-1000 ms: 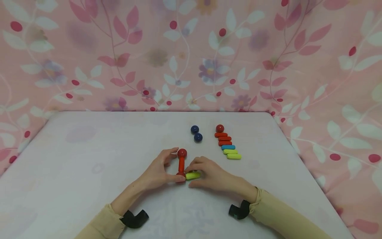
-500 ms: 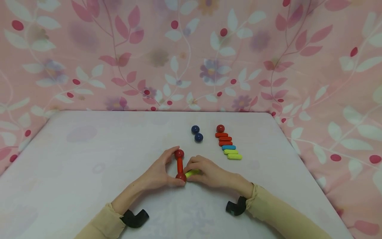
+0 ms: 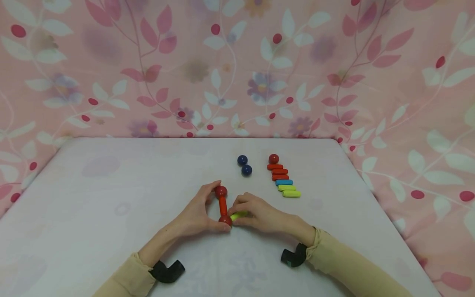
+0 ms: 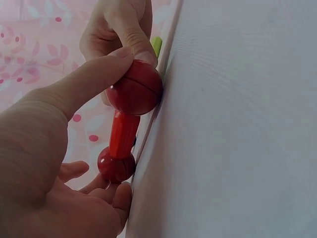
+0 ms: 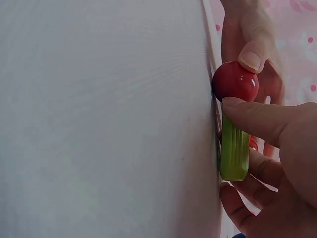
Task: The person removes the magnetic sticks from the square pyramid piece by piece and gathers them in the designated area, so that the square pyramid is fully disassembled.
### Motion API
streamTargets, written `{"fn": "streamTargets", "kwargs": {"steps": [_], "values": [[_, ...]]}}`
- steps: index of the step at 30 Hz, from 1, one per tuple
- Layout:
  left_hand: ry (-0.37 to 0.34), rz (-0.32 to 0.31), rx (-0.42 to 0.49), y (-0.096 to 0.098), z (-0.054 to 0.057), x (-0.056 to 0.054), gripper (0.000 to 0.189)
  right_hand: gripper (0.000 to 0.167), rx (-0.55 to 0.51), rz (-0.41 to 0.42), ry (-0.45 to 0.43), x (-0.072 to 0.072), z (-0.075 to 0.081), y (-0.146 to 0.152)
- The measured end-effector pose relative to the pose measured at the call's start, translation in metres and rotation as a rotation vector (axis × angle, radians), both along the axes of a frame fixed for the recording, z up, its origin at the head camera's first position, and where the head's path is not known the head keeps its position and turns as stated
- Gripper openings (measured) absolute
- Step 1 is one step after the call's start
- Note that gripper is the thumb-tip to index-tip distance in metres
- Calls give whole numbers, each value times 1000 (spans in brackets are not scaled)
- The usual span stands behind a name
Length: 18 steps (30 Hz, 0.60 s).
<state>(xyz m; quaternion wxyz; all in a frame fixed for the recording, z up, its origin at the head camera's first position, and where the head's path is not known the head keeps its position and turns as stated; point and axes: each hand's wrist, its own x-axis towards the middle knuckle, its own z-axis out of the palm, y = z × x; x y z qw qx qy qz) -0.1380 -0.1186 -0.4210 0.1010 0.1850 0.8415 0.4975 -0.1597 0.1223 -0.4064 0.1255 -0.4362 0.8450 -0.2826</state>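
A red rod (image 3: 223,206) joins two red balls, one near (image 3: 224,221) and one far (image 3: 221,191), in a dumbbell shape on the table. My left hand (image 3: 196,214) holds this piece endwise, thumb on the near ball and fingers at the far one. To its right, my right hand (image 3: 263,214) pinches a yellow-green rod (image 5: 234,153) between thumb and fingers. One end of that rod meets the near red ball; whether it is fixed there, I cannot tell. The left wrist view shows the near ball (image 4: 136,91) under my thumb, and the green rod mostly hidden.
Behind my hands lie two dark blue balls (image 3: 246,170). Right of them, a slanting row holds a red ball (image 3: 273,159), three red rods (image 3: 280,171), a blue rod (image 3: 284,182) and two yellow-green rods (image 3: 291,194). A floral cloth (image 3: 237,82) hangs beyond the white table (image 3: 111,177).
The far end of the red piece has swung slightly left. My right thumb has come up against the green rod, which has tilted a little. The last half second shows hardly any motion.
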Motion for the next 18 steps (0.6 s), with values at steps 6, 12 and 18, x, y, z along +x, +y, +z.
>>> {"fn": "streamTargets", "kwargs": {"steps": [6, 12, 18], "values": [[-4, 1, 3, 0, 0, 0, 112, 23, 16, -51, -14, 0, -1, 1], [-8, 1, 2, 1, 1, 1, 111, 22, -17, -112, -59, 0, -2, 3], [0, 6, -2, 1, 0, 1, 112, 20, -66, -251, -34, -3, -4, 7]]}}
